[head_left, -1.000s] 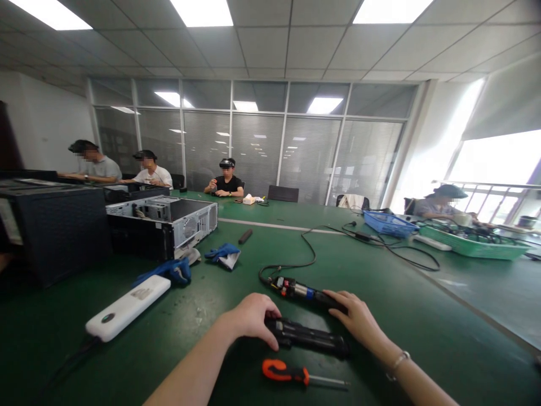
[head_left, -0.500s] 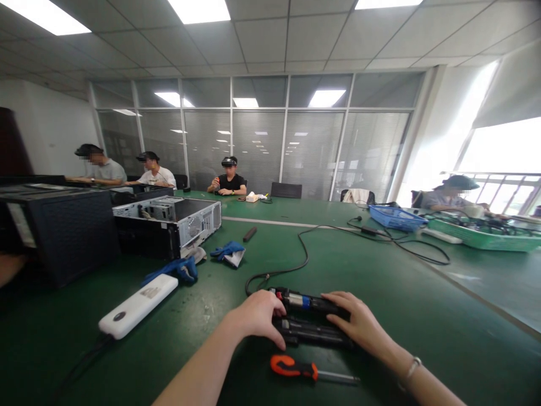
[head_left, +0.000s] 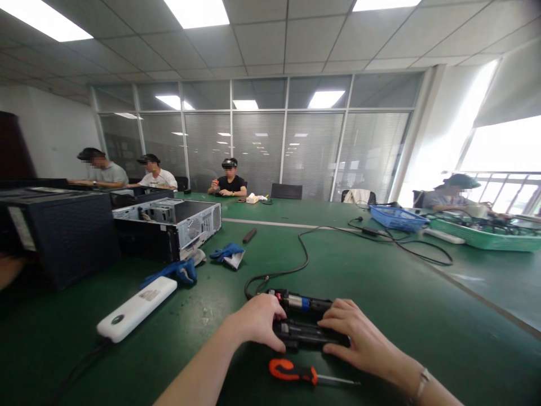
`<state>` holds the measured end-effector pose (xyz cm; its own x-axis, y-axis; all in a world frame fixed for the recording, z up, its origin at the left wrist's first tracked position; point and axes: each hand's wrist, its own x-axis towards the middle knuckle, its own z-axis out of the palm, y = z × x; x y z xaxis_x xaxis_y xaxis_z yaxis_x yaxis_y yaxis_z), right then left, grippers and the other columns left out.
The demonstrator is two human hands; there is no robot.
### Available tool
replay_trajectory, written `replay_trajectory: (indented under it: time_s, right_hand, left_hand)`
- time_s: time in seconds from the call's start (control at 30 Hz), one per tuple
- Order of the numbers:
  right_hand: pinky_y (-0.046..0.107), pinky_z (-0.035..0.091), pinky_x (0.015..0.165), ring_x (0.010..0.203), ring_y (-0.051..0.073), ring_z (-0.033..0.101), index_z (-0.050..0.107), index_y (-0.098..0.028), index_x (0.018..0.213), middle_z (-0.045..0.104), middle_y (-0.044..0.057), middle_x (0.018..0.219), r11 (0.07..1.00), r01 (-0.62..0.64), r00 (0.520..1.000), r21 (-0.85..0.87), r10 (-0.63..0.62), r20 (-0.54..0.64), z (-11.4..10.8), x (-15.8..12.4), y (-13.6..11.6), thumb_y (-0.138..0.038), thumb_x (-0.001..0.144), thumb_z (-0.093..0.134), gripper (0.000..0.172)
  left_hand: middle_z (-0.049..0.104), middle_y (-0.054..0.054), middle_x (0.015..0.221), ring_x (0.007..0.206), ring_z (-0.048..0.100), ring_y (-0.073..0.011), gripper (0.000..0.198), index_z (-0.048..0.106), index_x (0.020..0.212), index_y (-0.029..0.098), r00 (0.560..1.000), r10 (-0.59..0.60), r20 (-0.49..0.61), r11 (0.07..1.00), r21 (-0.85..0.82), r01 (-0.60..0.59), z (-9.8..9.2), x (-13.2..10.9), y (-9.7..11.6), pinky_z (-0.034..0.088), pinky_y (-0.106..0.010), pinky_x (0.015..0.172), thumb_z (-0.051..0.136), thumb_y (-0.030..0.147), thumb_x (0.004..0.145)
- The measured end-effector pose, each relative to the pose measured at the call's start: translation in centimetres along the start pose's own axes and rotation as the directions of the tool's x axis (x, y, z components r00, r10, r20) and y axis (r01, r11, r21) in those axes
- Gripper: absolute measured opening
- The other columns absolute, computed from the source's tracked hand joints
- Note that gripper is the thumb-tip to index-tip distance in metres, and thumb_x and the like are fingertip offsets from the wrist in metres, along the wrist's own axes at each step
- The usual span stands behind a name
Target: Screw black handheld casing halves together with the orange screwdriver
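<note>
Two long black device halves lie side by side on the green table (head_left: 380, 282). The far half (head_left: 302, 303) shows a blue and silver part inside and has a black cable running off it. The near half (head_left: 306, 331) is a black shell. My left hand (head_left: 256, 321) curls its fingers over the left end of the near shell. My right hand (head_left: 355, 338) grips the shell's right end, thumb at the front and fingers over the top. An orange-handled screwdriver (head_left: 296, 373) lies just in front of both hands.
A white power strip (head_left: 136, 308) lies at the left, with blue gloves (head_left: 175, 272) and an open computer case (head_left: 169, 223) behind it. A blue basket (head_left: 395, 217) and a green tray (head_left: 486, 237) sit far right. Several seated people work around the table.
My right hand drew the cabled half toward me until it lay against the near shell, then shifted onto the near shell's right end. My left hand stayed on the shell's left end.
</note>
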<state>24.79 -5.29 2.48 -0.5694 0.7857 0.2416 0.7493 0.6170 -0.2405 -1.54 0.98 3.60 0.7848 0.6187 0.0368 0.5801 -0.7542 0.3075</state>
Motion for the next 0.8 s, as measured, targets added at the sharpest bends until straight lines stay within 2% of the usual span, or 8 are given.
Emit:
replay_trajectory:
  time_s: [0.1, 0.23, 0.33, 0.43, 0.57, 0.7, 0.8]
  right_hand:
    - [0.044, 0.036, 0.095, 0.095, 0.024, 0.056, 0.068, -0.026, 0.107, 0.069, 0.005, 0.096, 1.000, 0.012, 1.000, 0.009, -0.012, 0.005, 0.0, -0.1, 0.1, -0.041, 0.081, 0.064, 0.030]
    - [0.047, 0.034, 0.100, 0.101, 0.027, 0.056, 0.065, -0.027, 0.116, 0.069, 0.007, 0.103, 1.000, 0.017, 0.999, 0.007, -0.017, -0.051, 0.5, -0.4, 1.3, -0.043, 0.077, 0.068, 0.042]
    - [0.046, 0.039, 0.095, 0.100, 0.027, 0.057, 0.063, -0.028, 0.118, 0.067, 0.008, 0.107, 1.000, 0.003, 0.992, 0.027, 0.001, -0.125, 0.8, -0.5, 2.2, -0.041, 0.081, 0.064, 0.039]
    - [0.044, 0.044, 0.091, 0.102, 0.026, 0.056, 0.061, -0.028, 0.122, 0.065, 0.009, 0.113, 0.999, -0.025, 0.966, 0.027, 0.031, -0.257, 1.0, -0.3, 2.8, -0.038, 0.089, 0.055, 0.035]
    - [0.045, 0.045, 0.093, 0.107, 0.026, 0.053, 0.057, -0.027, 0.125, 0.062, 0.009, 0.117, 0.999, -0.053, 0.922, 0.000, 0.049, -0.383, 1.6, 0.3, 3.1, -0.036, 0.092, 0.051, 0.035]
    - [0.043, 0.048, 0.092, 0.105, 0.025, 0.053, 0.056, -0.024, 0.126, 0.061, 0.009, 0.116, 0.998, -0.059, 0.909, 0.038, 0.069, -0.410, 2.6, 0.8, 3.6, -0.034, 0.093, 0.048, 0.035]
    - [0.043, 0.049, 0.090, 0.103, 0.025, 0.053, 0.057, -0.024, 0.125, 0.062, 0.010, 0.113, 0.995, -0.069, 0.900, 0.065, 0.091, -0.426, 3.1, 1.0, 3.8, -0.035, 0.093, 0.049, 0.035]
  left_hand:
    - [0.067, -0.004, 0.087, 0.079, 0.061, -0.0221, 0.042, 0.071, 0.089, 0.018, 0.999, 0.012, -0.040, 1.000, 0.000, -0.012, 0.0, 0.0, 0.3, 0.047, -0.027, 0.068, 0.078, 0.045, 0.057]
    - [0.064, -0.004, 0.097, 0.088, 0.060, -0.0227, 0.047, 0.069, 0.097, 0.020, 0.986, 0.026, -0.162, 0.999, -0.038, -0.032, 0.0, -0.2, 0.5, 0.047, -0.028, 0.079, 0.079, 0.039, 0.056]
    - [0.062, -0.005, 0.102, 0.091, 0.058, -0.0230, 0.047, 0.067, 0.102, 0.021, 0.971, 0.023, -0.237, 0.997, -0.067, -0.040, -0.1, -0.2, 0.4, 0.046, -0.030, 0.084, 0.078, 0.037, 0.058]
    - [0.061, -0.005, 0.105, 0.096, 0.057, -0.0235, 0.049, 0.066, 0.107, 0.021, 0.939, 0.010, -0.343, 0.994, -0.101, -0.047, 0.0, 0.0, 0.2, 0.044, -0.033, 0.089, 0.078, 0.034, 0.061]
    - [0.059, -0.007, 0.116, 0.107, 0.054, -0.0244, 0.053, 0.063, 0.115, 0.021, 0.872, -0.066, -0.485, 0.987, -0.163, -0.016, 0.6, 0.6, -0.9, 0.042, -0.034, 0.095, 0.078, 0.030, 0.066]
    - [0.061, -0.008, 0.121, 0.113, 0.053, -0.0255, 0.060, 0.062, 0.120, 0.022, 0.843, -0.137, -0.519, 0.976, -0.216, 0.025, 1.1, 0.9, -2.4, 0.039, -0.036, 0.101, 0.082, 0.031, 0.064]
    - [0.061, -0.008, 0.125, 0.116, 0.054, -0.0249, 0.058, 0.062, 0.121, 0.022, 0.863, -0.151, -0.482, 0.967, -0.254, 0.028, 1.2, 0.9, -3.1, 0.038, -0.036, 0.103, 0.080, 0.028, 0.067]
